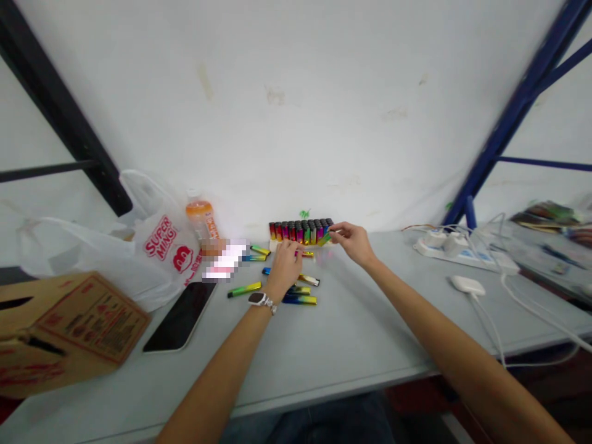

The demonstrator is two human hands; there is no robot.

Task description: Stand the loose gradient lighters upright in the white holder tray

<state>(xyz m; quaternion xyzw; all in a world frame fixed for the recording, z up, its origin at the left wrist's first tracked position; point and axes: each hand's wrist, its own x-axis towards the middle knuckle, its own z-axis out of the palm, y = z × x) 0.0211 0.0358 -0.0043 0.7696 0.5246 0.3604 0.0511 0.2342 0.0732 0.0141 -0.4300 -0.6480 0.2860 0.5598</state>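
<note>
Several shiny rainbow-coloured lighters with black tops stand upright in a packed block [300,232] against the wall. My right hand [354,242] is closed at the block's right end, its thumb and fingertips pinching a green lighter [325,238] that is tilted. My left hand [285,265] is at the block's front edge, fingers curled at a pink and yellow lighter [306,254]; its grip is partly hidden. Around my left wrist lie loose lighters, among them a green-yellow lighter [245,290] on the left and a blue-yellow lighter [300,300] nearer me.
On the left stand a cardboard box [92,320], a white plastic bag [152,246] and an orange drink bottle [202,219]. A black phone [181,317] lies beside them. A power strip [467,253], a white charger [468,285] and cables occupy the grey table's [361,351] right side.
</note>
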